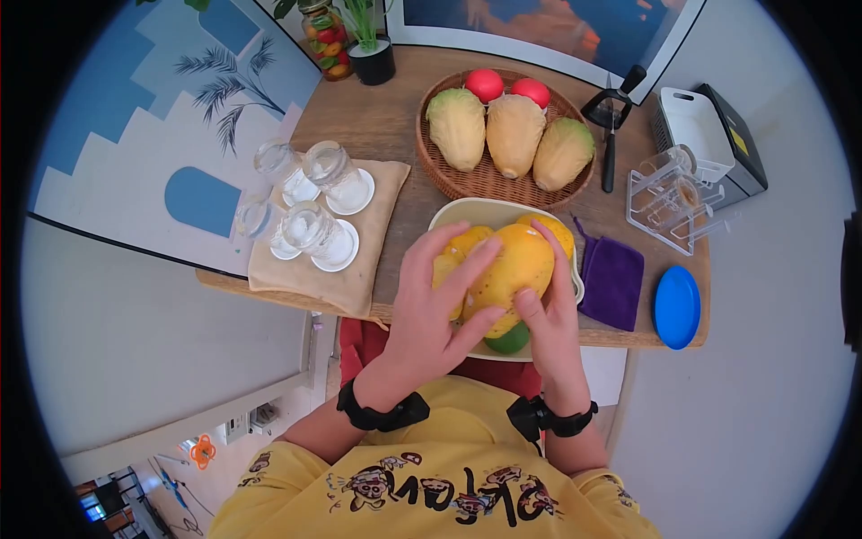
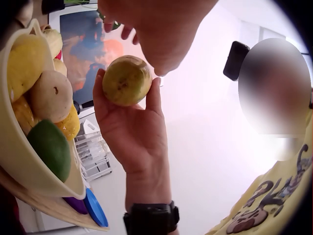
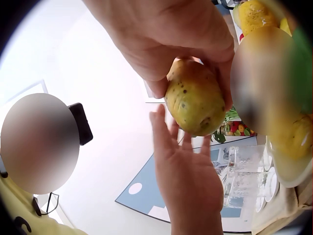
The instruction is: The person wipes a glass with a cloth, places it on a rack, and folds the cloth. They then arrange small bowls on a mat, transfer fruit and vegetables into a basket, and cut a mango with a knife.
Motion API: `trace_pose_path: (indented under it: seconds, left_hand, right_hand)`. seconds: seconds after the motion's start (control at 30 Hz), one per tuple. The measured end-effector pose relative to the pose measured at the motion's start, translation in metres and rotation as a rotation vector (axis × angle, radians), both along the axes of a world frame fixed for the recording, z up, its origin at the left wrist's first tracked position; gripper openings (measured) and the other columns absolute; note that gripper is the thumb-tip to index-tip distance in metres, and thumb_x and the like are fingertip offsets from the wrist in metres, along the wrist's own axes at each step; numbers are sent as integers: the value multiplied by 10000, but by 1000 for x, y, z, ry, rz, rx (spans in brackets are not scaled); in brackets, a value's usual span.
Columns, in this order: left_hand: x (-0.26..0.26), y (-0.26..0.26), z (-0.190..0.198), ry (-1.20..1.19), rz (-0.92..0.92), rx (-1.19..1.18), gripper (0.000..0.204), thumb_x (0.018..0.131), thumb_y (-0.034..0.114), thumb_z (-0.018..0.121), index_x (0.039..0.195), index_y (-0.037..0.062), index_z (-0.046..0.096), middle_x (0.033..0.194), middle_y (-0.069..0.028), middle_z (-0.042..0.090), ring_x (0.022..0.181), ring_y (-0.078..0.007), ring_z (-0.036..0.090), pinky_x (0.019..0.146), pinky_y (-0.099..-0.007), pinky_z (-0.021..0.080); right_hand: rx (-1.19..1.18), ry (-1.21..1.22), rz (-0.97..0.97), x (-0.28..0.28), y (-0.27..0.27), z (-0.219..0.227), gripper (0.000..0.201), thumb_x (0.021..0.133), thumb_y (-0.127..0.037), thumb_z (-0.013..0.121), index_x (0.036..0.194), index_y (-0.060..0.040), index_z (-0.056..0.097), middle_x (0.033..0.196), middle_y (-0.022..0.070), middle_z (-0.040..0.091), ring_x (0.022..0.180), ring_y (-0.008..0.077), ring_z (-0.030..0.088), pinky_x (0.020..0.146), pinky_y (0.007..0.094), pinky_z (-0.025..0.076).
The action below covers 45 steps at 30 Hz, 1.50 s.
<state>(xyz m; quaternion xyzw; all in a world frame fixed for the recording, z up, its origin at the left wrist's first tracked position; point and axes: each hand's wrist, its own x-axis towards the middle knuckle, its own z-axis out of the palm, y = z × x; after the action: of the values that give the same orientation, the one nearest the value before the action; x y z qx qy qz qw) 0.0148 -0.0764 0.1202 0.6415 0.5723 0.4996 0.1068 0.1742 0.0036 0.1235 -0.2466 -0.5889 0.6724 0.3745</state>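
My right hand [image 1: 557, 337] grips a yellow mango [image 1: 519, 269] with dark specks, thumb on one side and fingers on the other, above a cream tub [image 1: 446, 213]. My left hand [image 1: 422, 310] is beside the mango with its fingers spread. In the right wrist view the left palm [image 3: 190, 188] faces the mango from below, holding nothing. Inside the tub lie more yellow fruits [image 2: 25, 63], a pale round one [image 2: 51, 96] and a green mango [image 2: 49, 149]. Both hands partly cover the tub in the head view.
Behind the tub, a wicker tray [image 1: 435, 175] holds cabbage-like vegetables [image 1: 514, 135] and two red round items [image 1: 485, 85]. Glass jars [image 1: 337, 175] stand on a beige cloth [image 1: 377, 234] at left. At right are a purple pouch [image 1: 613, 283], a blue lid [image 1: 677, 307] and a glass rack [image 1: 669, 202].
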Motion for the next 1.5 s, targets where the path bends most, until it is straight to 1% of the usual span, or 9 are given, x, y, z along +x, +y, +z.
trace_pose_path:
  seconds: [0.27, 0.47, 0.63, 0.87, 0.93, 1.17, 1.23, 1.37, 1.5]
  left_hand:
    - [11, 7, 16, 475, -277, 74, 555, 901, 462, 657, 1348, 136, 612, 1510, -144, 437, 1317, -373, 481, 1098, -530, 376]
    - [-19, 1, -6, -364, -230, -649, 680, 882, 374, 707, 1457, 96, 473, 1485, -192, 451, 1339, -387, 468, 1116, -466, 373]
    - [2, 5, 5, -105, -182, 25, 746, 914, 427, 690, 1472, 15, 416, 1524, -205, 411, 1337, -326, 496, 1087, -404, 410]
    - [-25, 0, -17, -245, -356, -514, 667, 856, 353, 738, 1391, 33, 502, 1441, -193, 506, 1329, -386, 495, 1087, -426, 416]
    - [-14, -1, -4, -102, -42, -79, 632, 854, 374, 736, 1357, 47, 536, 1428, -172, 523, 1296, -376, 525, 1066, -433, 434]
    - [-2, 9, 22, 240, -269, 140, 568, 940, 420, 637, 1351, 37, 550, 1420, -173, 536, 1320, -381, 510, 1058, -438, 445]
    - [0, 3, 20, -155, -198, -284, 551, 938, 351, 657, 1378, 45, 528, 1410, -167, 540, 1254, -381, 561, 1034, -429, 467]
    - [-15, -1, -18, -88, -225, -393, 650, 870, 321, 743, 1413, 64, 493, 1349, -129, 576, 1105, -320, 638, 956, -436, 519]
    - [1, -2, -1, -486, -218, -263, 802, 834, 221, 787, 1502, 93, 363, 1440, -137, 488, 1180, -293, 587, 959, -417, 517]
  right_hand:
    - [-165, -10, -78, 3, -8, -8, 528, 1070, -309, 437, 1511, -37, 330, 1459, 123, 442, 1349, 207, 426, 1136, 355, 336]
    - [-171, 84, -61, 11, -10, -2, 581, 1044, -333, 486, 1512, -30, 321, 1459, 131, 429, 1340, 210, 433, 1133, 362, 341]
    - [105, -98, -109, 1, -8, 1, 649, 984, -261, 578, 1524, -33, 299, 1447, 137, 422, 1328, 228, 447, 1118, 359, 359]
    - [30, 74, -57, 9, -8, 8, 741, 921, -238, 648, 1526, -11, 285, 1444, 133, 414, 1318, 227, 450, 1109, 363, 366]
    - [39, 27, -80, 9, -6, 6, 744, 916, -241, 653, 1524, -13, 291, 1444, 133, 416, 1319, 227, 449, 1110, 364, 365]
    - [80, -20, 6, 7, -5, -2, 733, 917, -277, 654, 1515, -16, 319, 1434, 131, 434, 1324, 222, 448, 1110, 362, 366]
    - [26, 20, 4, 10, -5, -2, 730, 929, -315, 643, 1513, -17, 323, 1431, 132, 440, 1322, 224, 452, 1108, 363, 369]
    - [-74, 32, -64, 12, -3, 0, 793, 965, -535, 563, 1501, 4, 336, 1455, 140, 452, 1342, 234, 464, 1117, 375, 381]
    - [-114, 26, -131, 6, -3, -10, 685, 1003, -433, 541, 1509, -17, 341, 1432, 135, 465, 1314, 232, 469, 1101, 362, 377]
